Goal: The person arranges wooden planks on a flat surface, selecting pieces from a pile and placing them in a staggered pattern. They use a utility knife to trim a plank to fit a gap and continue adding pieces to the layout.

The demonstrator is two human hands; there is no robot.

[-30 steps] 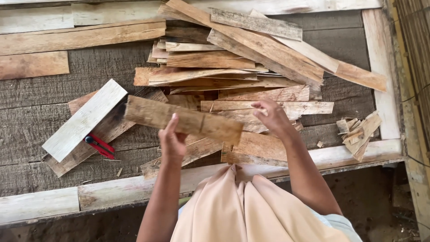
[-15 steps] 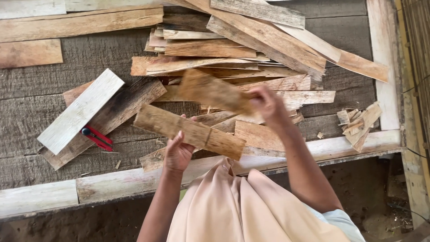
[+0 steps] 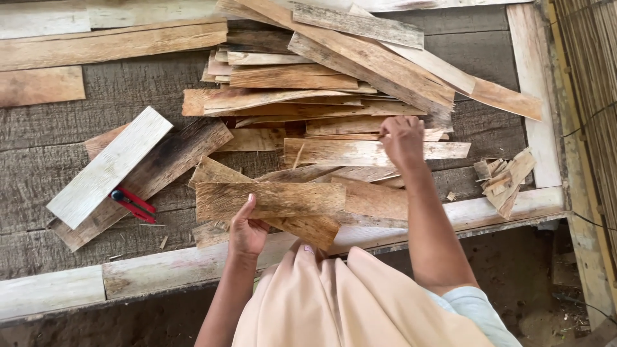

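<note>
We see the left hand (image 3: 247,232) raised from a bent forearm near the desk's front edge, thumb up and fingers closed on two thin, flat brown wood slats (image 3: 273,204) held fanned over each other just above the weathered grey plank desk (image 3: 58,173). The right hand (image 3: 402,138) stretches forward on a straighter arm, fingers curled down onto a pale long wood strip (image 3: 376,152) in the loose pile of splintered brown boards (image 3: 334,83) (whether it grips or merely presses, we cannot tell). To the left, a red-handled tool (image 3: 134,204) lies beside a whitish flat board (image 3: 101,167).
</note>
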